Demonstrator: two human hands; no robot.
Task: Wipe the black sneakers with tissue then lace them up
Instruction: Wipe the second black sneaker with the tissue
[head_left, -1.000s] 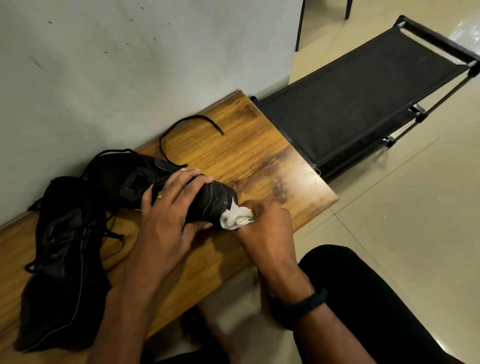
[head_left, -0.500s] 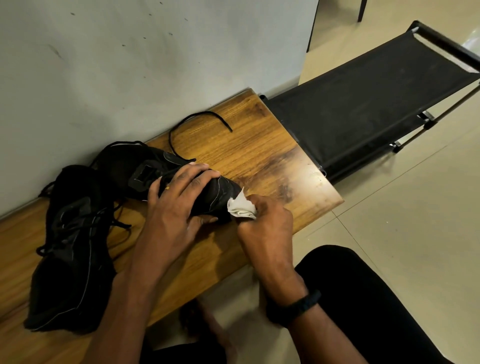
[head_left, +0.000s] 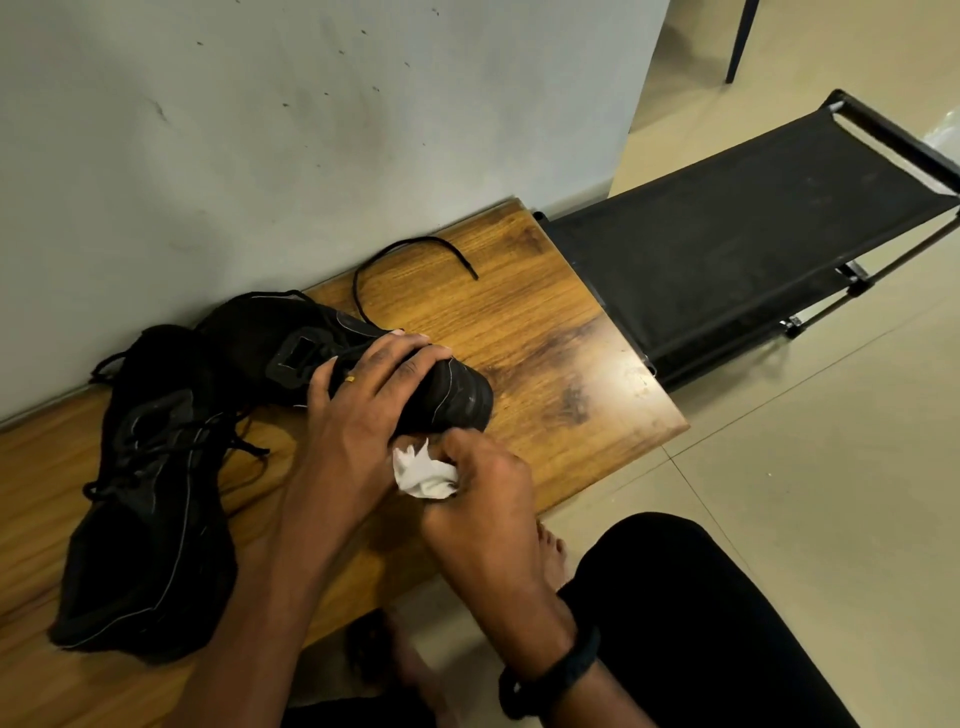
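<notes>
Two black sneakers lie on a wooden bench (head_left: 550, 332) against a grey wall. My left hand (head_left: 363, 410) grips the toe half of the right-hand sneaker (head_left: 280, 343), fingers curled over its top. My right hand (head_left: 483, 499) holds a crumpled white tissue (head_left: 423, 473) just below the shoe's near side, by the toe. The other sneaker (head_left: 145, 499) lies to the left, laced, its toe toward me. A loose black lace (head_left: 410, 249) curves on the bench behind the held shoe.
A black fabric folding rack (head_left: 727, 249) stands low on the tiled floor right of the bench. My black-trousered knee (head_left: 691, 613) and a bare foot (head_left: 550, 556) are in front of the bench edge. A dark chair leg (head_left: 737, 41) is at the top right.
My right hand with the tissue has slid from the sneaker's toe tip down along its near side, toward my left hand. The left hand keeps its hold on the shoe.
</notes>
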